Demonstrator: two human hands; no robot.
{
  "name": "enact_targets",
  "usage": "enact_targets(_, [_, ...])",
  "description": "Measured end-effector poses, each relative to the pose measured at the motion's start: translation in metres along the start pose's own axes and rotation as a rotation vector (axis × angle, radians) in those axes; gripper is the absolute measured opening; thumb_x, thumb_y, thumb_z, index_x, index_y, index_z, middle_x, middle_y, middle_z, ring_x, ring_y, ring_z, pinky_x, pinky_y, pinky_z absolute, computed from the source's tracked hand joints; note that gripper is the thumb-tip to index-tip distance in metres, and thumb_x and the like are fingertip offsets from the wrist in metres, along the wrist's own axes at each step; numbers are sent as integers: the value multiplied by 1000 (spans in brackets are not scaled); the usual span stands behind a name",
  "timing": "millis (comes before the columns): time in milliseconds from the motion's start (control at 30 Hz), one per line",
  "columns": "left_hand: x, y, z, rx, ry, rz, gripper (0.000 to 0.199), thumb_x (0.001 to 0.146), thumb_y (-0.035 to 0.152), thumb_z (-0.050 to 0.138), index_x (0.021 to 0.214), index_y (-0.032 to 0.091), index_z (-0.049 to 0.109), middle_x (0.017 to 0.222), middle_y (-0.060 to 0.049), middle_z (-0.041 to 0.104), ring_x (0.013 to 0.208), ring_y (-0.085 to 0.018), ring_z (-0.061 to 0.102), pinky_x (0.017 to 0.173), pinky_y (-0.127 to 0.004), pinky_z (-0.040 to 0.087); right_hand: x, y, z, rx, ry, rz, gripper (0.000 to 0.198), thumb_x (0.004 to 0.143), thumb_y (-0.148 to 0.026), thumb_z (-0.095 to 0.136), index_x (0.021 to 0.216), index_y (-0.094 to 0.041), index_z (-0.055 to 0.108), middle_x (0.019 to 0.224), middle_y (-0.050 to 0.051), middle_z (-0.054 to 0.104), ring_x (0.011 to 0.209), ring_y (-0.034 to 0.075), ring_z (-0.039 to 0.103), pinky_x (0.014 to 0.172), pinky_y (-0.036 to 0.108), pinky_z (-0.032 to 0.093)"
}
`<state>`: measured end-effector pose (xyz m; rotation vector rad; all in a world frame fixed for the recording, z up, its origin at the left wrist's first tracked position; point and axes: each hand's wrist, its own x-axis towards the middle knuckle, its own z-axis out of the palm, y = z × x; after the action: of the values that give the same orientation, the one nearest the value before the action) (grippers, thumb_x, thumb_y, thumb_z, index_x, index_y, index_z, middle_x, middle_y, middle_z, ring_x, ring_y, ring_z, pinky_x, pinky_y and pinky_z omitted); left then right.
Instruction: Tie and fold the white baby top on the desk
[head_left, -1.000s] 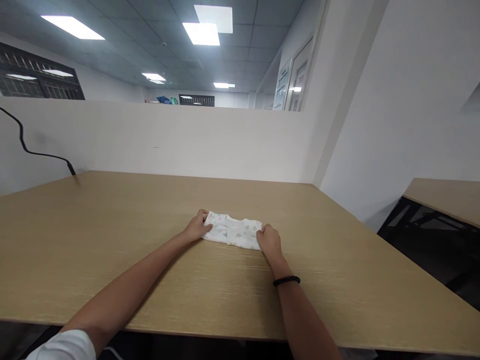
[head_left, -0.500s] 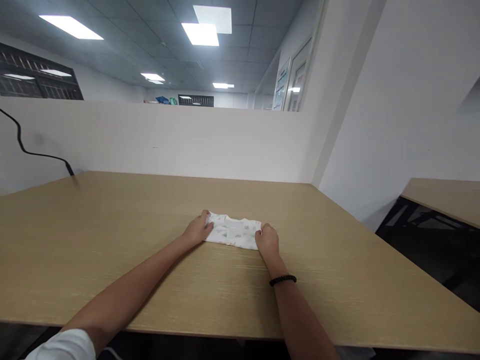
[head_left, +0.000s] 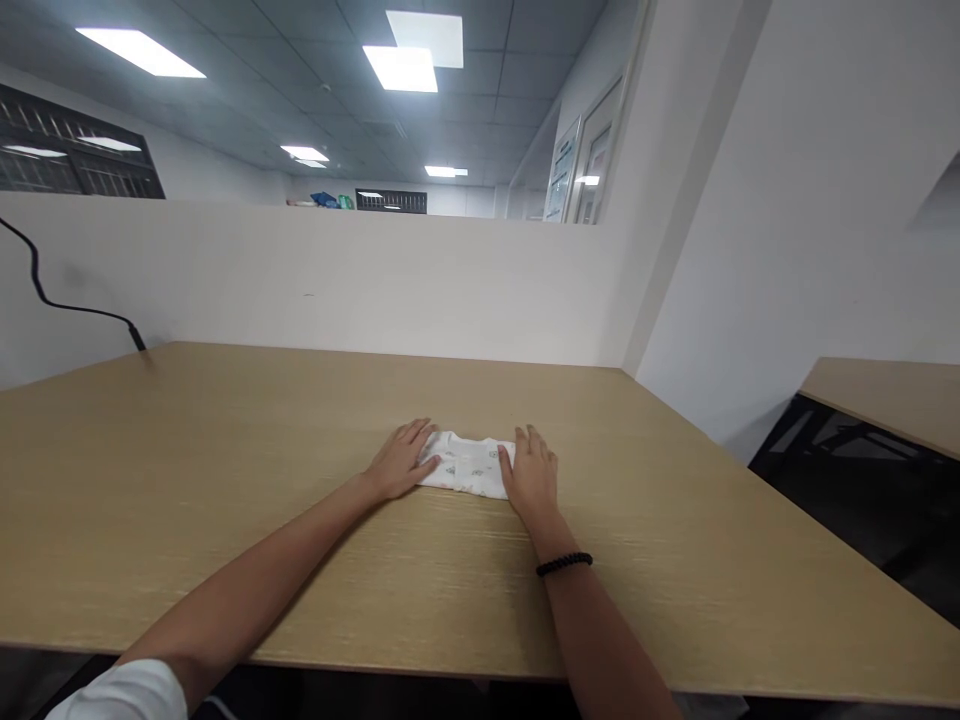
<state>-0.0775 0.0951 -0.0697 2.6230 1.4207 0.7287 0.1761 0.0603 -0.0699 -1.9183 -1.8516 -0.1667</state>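
Note:
A small white garment with a faint print lies folded into a flat rectangle on the wooden table. Its curved neckline faces the far side. My left hand rests flat over the left end, fingers stretched out and thumb on the cloth. Over the right end lies my right hand, palm down with its fingers extended. Both hands cover the ends of the cloth, so those edges are hidden. A black beaded bracelet circles my right wrist.
A low white partition borders the table's far edge, and a white wall rises at the right. On the left, a black cable hangs down to the table's back corner. Another table stands to the right.
Both hands have loosened their pinch on the garment's ends. Their fingers are now spread flat on it, slightly further inward. The garment stays in place.

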Motion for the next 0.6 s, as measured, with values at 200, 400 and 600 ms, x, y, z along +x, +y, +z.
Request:
enact_targets(200, [-2,-6,11,-13,-294,-96,74,92,64,29,149,17,29,156,-16,20,146,-29,10,115,-49,9,-4,0,15,-15,-331,-87,70,97,-60,21,151,-16,27,156,15,22,145,30,13,111,60,10])
enact_targets(400, [-1,-7,9,7,-319,-101,76,92,65,29,151,17,26,156,-17,19,146,-32,9,114,-53,7,-2,3,15,-22,-350,-82,75,95,-64,21,152,-15,23,158,15,16,146,32,5,111,62,6])
enact_targets(600, [-3,15,12,44,-152,99,62,99,51,24,152,20,23,158,-10,19,147,-24,10,117,-48,2,-3,-10,5,-28,-154,-284,61,100,-47,20,153,-16,18,159,10,10,147,24,0,114,58,1])
